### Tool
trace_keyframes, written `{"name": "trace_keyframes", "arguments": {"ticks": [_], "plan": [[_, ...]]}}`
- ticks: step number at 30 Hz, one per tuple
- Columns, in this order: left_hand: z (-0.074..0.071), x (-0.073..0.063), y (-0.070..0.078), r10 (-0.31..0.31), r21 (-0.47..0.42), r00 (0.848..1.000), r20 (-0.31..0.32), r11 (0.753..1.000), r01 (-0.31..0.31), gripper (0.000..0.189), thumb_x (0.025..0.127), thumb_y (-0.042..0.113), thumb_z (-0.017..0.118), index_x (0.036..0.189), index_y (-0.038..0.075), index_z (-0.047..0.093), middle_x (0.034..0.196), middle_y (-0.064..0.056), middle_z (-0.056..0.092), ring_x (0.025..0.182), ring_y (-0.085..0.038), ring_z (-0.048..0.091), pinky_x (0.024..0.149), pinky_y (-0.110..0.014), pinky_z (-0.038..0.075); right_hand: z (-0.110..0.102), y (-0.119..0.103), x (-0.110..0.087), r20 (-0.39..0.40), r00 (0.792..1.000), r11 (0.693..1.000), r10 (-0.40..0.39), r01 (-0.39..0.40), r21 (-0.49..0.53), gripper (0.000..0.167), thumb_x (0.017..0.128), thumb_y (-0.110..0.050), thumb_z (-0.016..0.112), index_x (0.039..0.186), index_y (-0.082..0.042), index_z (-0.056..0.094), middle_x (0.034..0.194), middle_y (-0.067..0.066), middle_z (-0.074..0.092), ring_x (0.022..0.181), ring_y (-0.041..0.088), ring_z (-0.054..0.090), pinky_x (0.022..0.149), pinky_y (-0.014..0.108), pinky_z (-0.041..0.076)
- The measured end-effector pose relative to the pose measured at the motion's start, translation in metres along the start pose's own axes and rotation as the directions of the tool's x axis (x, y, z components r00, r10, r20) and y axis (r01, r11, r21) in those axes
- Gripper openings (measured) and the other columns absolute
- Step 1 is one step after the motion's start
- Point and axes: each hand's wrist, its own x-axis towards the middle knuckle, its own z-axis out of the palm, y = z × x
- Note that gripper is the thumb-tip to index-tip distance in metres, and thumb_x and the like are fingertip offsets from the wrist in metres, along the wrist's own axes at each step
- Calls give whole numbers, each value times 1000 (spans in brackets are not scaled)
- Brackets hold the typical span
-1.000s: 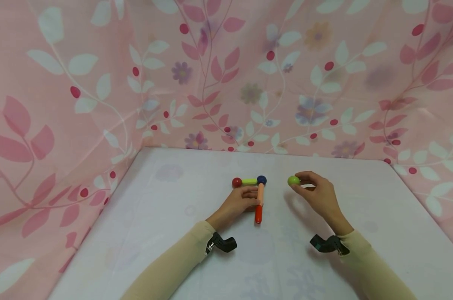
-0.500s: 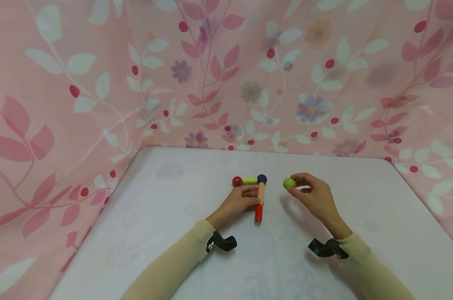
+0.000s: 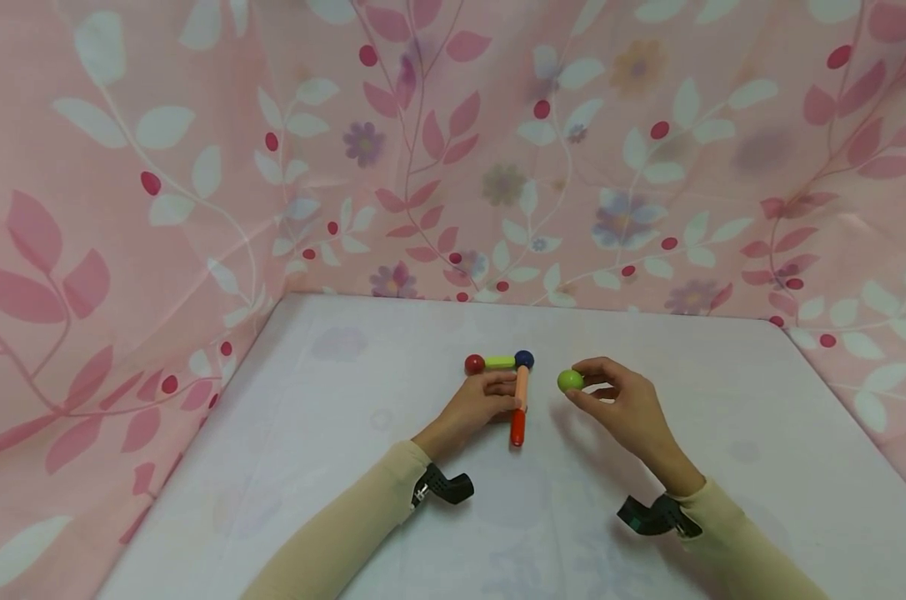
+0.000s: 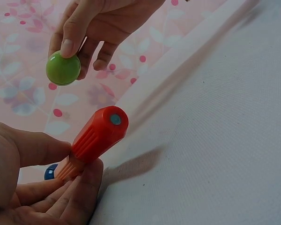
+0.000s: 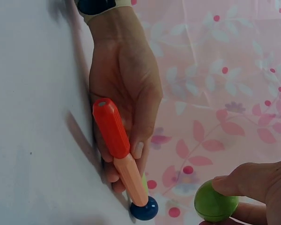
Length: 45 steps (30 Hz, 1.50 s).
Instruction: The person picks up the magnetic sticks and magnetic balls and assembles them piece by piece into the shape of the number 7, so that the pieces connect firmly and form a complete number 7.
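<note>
Between thumb and fingers my left hand pinches two rods joined end to end, a peach rod and a red rod. A grey disc shows in the red rod's free end in the left wrist view. The peach rod's far end meets a dark blue ball. From that ball a yellow-green rod runs left to a red ball. My right hand pinches a green ball with thumb and fingertips, to the right of the peach rod and apart from it.
A white cloth-covered table lies under both hands. Pink floral fabric hangs behind the table and along its sides. Each wrist wears a black camera mount, one on the left and one on the right.
My right hand has moved left and a little nearer the body with the green ball, closer to the joined rods. The left hand and the rods it pinches have stayed in place.
</note>
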Motion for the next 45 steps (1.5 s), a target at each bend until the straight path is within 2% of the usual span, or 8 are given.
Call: {"name": "trace_keyframes", "arguments": {"ticks": [13,23,32,45], "plan": [[0,0,0,-9,0,1000,-5,1000,9,46,99,4,70,143,1,58,120,-9,69,102,-23,71,91,-35,58,7,-12,-11,32,999,999,-20,18,40,30,88,-9,85,114,-7,71,109,0,72,96,17,67,79,37,61],[0,0,-1,-14,11,1000,-11,1000,14,46,98,6,72,142,3,60,119,-8,70,103,-22,70,92,-34,57,14,-19,-19,62,998,997,-31,27,72,30,87,-8,85,113,-9,71,106,-2,71,95,17,67,79,33,61],[-1,1,-2,-10,27,1000,-10,1000,10,46,99,8,72,143,4,60,120,-7,69,103,-22,69,93,-34,57,18,-26,-23,89,995,994,-41,32,103,30,87,-6,85,112,-9,71,104,-3,71,94,17,67,79,39,61],[-1,0,-1,-6,30,1000,-12,1000,6,46,98,7,72,143,4,60,120,-7,70,105,-22,68,92,-34,57,29,-30,-30,127,989,984,-72,50,171,30,86,-3,85,111,-10,70,104,-4,71,94,18,68,78,37,61]]}}
